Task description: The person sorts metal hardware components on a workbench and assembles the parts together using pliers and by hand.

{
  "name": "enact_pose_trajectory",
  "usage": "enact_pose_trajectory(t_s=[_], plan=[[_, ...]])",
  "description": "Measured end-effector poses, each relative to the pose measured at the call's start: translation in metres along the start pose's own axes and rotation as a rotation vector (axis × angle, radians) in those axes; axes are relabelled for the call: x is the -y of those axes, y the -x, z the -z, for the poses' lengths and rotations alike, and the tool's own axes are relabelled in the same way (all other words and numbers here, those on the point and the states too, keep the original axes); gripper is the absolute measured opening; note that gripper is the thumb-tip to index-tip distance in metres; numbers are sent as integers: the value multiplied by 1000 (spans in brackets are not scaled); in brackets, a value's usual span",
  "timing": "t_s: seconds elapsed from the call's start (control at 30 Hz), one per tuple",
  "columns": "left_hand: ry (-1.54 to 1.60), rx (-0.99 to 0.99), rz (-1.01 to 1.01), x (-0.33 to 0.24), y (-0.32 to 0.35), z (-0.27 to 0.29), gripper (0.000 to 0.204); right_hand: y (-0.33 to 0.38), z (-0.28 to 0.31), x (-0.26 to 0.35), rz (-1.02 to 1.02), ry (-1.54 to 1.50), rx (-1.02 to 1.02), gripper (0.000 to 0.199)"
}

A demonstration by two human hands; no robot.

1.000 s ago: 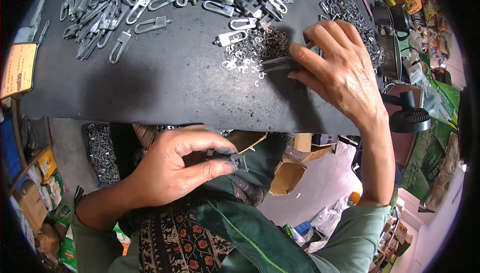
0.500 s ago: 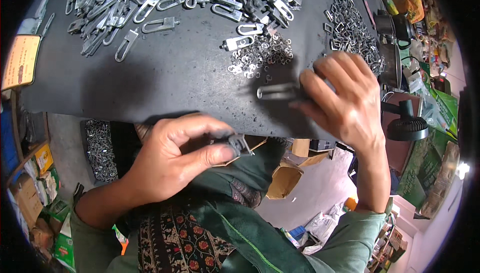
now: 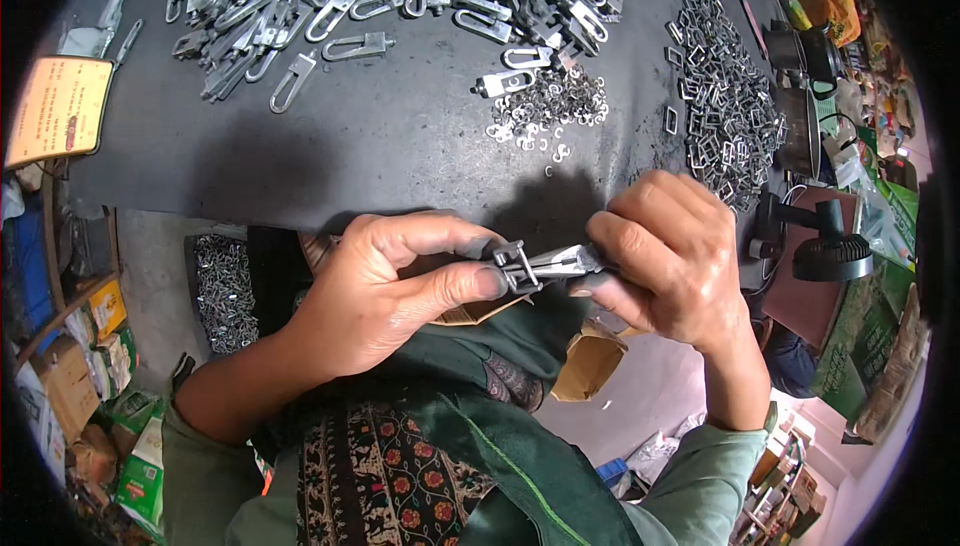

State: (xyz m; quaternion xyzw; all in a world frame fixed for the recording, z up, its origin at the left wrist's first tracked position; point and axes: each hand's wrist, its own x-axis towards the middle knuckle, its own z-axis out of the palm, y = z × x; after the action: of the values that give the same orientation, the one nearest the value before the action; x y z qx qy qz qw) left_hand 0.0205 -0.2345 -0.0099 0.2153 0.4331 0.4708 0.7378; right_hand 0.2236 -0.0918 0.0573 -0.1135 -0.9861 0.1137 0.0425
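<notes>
Dark table (image 3: 400,171), its surface worn and flecked. Across its far side we list a large heap of looped metal pieces (image 3: 490,26); just nearer, a small pile of tiny metal rings (image 3: 560,101), several strayed from it; to the right, a heap of small rectangular frames (image 3: 730,111). At the left corner we count one yellow card (image 3: 60,111); off the right edge, one black fan (image 3: 832,254). Below the table at left, a bin of small metal parts (image 3: 226,291).

One metal fitting (image 3: 516,268), grey, with a crossbar, held over the lap at the near table edge. Left hand (image 3: 375,296): pinched on the fitting between thumb and fingers. Right hand (image 3: 670,261): closed around pliers (image 3: 575,261), which point left, tips at the fitting. Whether those tips clamp anything, we cannot tell.
</notes>
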Motion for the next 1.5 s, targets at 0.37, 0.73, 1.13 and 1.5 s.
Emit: enact_pose_trajectory(t_s=[0.37, 0.73, 1.13, 1.5], plan=[[-80, -1, -162, 5, -2, -1, 16, 5, 1, 3, -300, -566, 169, 28], [-77, -222, -64, 5, 7, -3, 17, -5, 1, 22, -346, -167, 58, 26], [-295, -107, -13, -6, 21, 3, 17, -3, -16, 11, -296, 393, 90, 32], [-338, -20, -204, 16, 21, 2, 18, -4, -22, 20, -259, 517, 12, 32]])
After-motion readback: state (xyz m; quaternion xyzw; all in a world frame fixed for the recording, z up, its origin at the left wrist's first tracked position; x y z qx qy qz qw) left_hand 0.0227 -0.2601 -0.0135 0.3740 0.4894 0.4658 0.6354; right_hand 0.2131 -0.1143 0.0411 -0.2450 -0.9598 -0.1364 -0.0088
